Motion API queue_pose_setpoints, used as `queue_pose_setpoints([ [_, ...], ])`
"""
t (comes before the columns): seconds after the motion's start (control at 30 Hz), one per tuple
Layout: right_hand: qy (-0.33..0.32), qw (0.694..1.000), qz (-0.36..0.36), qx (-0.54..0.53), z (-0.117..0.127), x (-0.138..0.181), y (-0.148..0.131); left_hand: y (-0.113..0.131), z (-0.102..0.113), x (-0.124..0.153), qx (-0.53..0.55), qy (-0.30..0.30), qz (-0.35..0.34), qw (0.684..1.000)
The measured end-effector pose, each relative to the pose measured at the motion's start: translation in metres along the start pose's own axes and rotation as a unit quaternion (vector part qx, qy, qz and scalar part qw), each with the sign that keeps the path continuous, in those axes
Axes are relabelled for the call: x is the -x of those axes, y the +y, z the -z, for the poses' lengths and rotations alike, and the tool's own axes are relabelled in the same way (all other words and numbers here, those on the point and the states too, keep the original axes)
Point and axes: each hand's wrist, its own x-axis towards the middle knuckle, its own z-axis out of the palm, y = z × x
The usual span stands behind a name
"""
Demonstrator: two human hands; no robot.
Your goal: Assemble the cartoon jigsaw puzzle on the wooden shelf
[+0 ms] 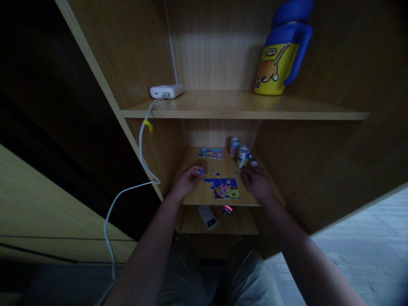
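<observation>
On the lower wooden shelf (197,197) lies a partly built cartoon jigsaw puzzle (223,188), blue with pink and yellow figures. My left hand (189,177) rests left of it, fingers curled round a small blue puzzle piece (202,171). My right hand (256,179) lies on the shelf to the puzzle's right, fingers bent down; what is under them is hidden. Loose blue pieces (216,173) are scattered between my hands. A reference picture card (211,153) lies at the back.
Two small tins (239,151) stand at the back right of the lower shelf. On the upper shelf (242,111) are a white charger (166,91) with a hanging cable (142,157) and a blue and yellow jug (282,51). Small items (216,213) lie on a ledge below.
</observation>
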Motion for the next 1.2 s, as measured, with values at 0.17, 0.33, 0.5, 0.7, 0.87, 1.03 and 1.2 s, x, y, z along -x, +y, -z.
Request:
queue_pose_setpoints([
  [0.17,0.002,1.000,-0.002,0.003,-0.002,0.000,0.001,-0.003,-0.002,0.000,-0.036,0.004,-0.015,0.999],
  [0.33,0.008,1.000,0.000,0.006,-0.002,0.000,0.002,0.006,-0.001,0.013,-0.085,0.003,-0.043,0.995],
  [0.5,0.017,1.000,-0.004,0.006,-0.004,0.000,0.003,0.016,0.004,0.027,-0.122,0.002,-0.071,0.990],
  [0.7,0.025,1.000,-0.001,-0.001,-0.006,0.000,0.005,0.017,0.002,0.028,-0.143,-0.026,-0.080,0.986],
  [0.87,0.031,1.000,-0.004,-0.001,-0.005,0.001,0.004,0.017,-0.001,0.026,-0.162,-0.042,-0.077,0.983],
  [1.03,0.030,1.000,-0.003,-0.002,-0.004,0.001,0.003,0.017,-0.005,0.028,-0.185,-0.033,-0.060,0.980],
  [1.2,0.030,1.000,0.001,-0.003,-0.002,0.001,0.001,0.018,-0.005,0.030,-0.208,-0.007,-0.052,0.977],
])
